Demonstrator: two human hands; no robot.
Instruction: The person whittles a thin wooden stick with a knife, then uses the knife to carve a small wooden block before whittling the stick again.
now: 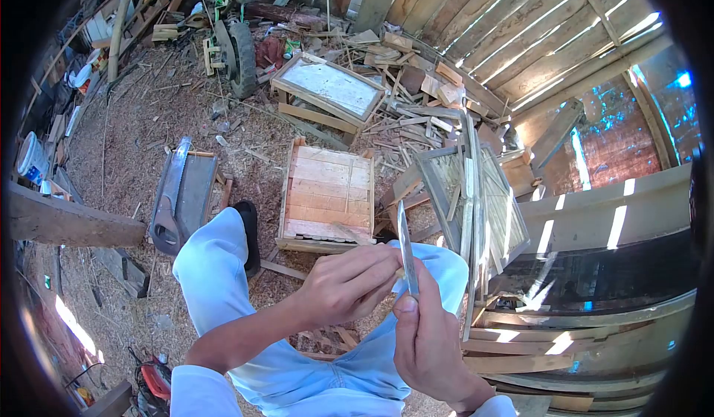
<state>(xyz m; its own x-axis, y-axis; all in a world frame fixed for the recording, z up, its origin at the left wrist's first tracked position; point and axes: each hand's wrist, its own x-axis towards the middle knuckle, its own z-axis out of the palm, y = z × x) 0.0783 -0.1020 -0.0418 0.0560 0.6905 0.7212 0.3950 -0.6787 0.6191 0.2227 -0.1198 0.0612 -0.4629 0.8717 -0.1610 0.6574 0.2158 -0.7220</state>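
Note:
My right hand [431, 335] grips the lower end of a narrow metal blade [404, 242], its thumb laid against it and the tip pointing up. Close against the blade, my left hand [346, 287] has its fingers pinched together. A small pale piece shows between the two hands, too small to make out. Both hands are above my lap, over the light blue trousers [216, 257].
A wooden slatted box [329, 194] stands ahead of my knees. A handsaw [171, 194] lies on a small dark bench at left. Framed panels [476, 201] lean at right. Wood scraps [424, 75] lie behind, near a white-topped frame [331, 86] and a wheel [242, 60].

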